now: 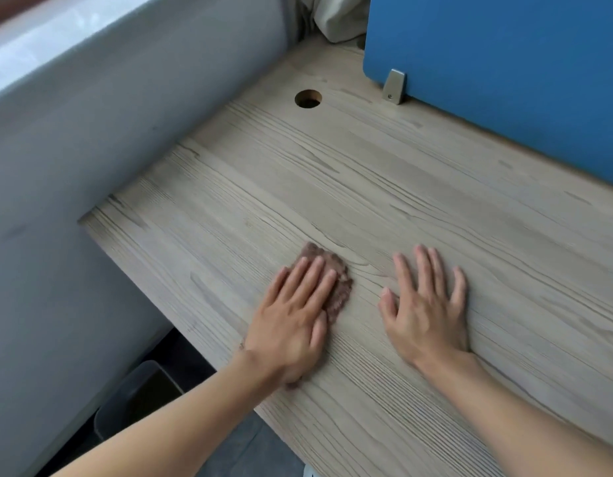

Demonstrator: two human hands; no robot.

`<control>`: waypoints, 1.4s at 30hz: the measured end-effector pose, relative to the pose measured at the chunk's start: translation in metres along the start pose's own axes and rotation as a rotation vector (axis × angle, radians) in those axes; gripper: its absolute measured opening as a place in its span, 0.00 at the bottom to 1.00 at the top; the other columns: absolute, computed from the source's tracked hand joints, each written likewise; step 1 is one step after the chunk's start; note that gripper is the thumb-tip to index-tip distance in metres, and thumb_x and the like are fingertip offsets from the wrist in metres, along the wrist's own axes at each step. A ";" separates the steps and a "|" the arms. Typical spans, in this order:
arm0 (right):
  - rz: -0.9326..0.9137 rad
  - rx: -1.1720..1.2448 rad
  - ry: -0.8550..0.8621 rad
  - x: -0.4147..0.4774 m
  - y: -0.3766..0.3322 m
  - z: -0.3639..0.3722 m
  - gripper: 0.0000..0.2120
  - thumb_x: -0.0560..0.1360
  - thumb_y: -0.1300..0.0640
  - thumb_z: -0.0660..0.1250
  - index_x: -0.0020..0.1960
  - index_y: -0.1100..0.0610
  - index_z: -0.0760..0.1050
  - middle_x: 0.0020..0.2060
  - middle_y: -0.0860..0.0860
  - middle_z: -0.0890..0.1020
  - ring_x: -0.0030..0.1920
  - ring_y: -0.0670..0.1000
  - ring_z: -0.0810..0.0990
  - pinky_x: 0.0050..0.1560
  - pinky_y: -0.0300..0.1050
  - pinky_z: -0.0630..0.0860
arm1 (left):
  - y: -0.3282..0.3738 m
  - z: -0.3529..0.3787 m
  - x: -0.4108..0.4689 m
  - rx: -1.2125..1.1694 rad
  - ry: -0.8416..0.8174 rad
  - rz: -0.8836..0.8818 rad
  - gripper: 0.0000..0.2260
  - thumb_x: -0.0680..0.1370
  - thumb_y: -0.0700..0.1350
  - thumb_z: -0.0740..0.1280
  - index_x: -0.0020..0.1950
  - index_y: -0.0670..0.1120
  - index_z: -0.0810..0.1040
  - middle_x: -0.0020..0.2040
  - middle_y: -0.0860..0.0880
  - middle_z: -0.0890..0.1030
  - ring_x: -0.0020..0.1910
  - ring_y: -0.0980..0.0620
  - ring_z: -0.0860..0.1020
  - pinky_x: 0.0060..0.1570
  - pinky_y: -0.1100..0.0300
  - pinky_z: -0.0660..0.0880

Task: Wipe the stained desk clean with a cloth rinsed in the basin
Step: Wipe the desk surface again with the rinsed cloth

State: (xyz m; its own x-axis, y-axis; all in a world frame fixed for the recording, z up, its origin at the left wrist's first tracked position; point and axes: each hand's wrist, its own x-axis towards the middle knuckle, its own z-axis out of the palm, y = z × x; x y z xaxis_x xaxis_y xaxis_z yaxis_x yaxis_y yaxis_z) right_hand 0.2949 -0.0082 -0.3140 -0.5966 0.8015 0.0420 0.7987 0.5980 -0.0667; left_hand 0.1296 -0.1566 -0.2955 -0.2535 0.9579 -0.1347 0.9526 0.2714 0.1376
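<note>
1. The desk [367,187] is pale grey-beige, patterned with long, darker wood-grain streaks.
2. The cloth [339,284] is brown with a bumpy, ribbed weave.
3. The divider panel [504,63] is plain blue; its bracket [394,86] is silver-grey.
4. The wall [109,132] is flat pale grey.
5. The cable hole [308,98] shows a tan rim and a dark inside.
6. The bin [140,401] is dark smoky grey.
7. The bunched fabric [339,18] is cream.
</note>
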 end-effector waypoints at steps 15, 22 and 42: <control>0.132 0.013 0.006 0.040 0.017 0.002 0.29 0.79 0.44 0.48 0.76 0.54 0.66 0.77 0.59 0.64 0.78 0.57 0.59 0.74 0.65 0.52 | -0.003 0.000 0.029 -0.037 0.006 0.085 0.28 0.82 0.54 0.47 0.82 0.52 0.50 0.82 0.51 0.50 0.81 0.52 0.44 0.78 0.48 0.48; 0.144 -0.017 0.008 0.040 0.017 0.002 0.29 0.78 0.45 0.49 0.76 0.53 0.66 0.76 0.58 0.65 0.78 0.56 0.59 0.75 0.65 0.53 | -0.023 -0.008 0.075 0.006 0.062 -0.009 0.29 0.81 0.54 0.45 0.82 0.51 0.50 0.82 0.49 0.49 0.81 0.50 0.44 0.78 0.50 0.44; 0.141 0.005 -0.042 0.056 0.028 -0.011 0.26 0.76 0.43 0.50 0.69 0.50 0.70 0.71 0.56 0.70 0.73 0.56 0.66 0.69 0.64 0.58 | -0.021 -0.011 0.109 0.001 0.024 0.207 0.28 0.82 0.54 0.46 0.82 0.51 0.50 0.82 0.50 0.49 0.81 0.53 0.43 0.79 0.51 0.46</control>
State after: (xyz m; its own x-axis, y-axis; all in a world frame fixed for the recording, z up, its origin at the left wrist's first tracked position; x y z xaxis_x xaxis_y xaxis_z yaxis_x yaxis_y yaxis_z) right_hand 0.2848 0.0537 -0.3025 -0.4814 0.8765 -0.0097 0.8744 0.4794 -0.0741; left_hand 0.0803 -0.0566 -0.3021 -0.0565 0.9952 -0.0804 0.9848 0.0688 0.1592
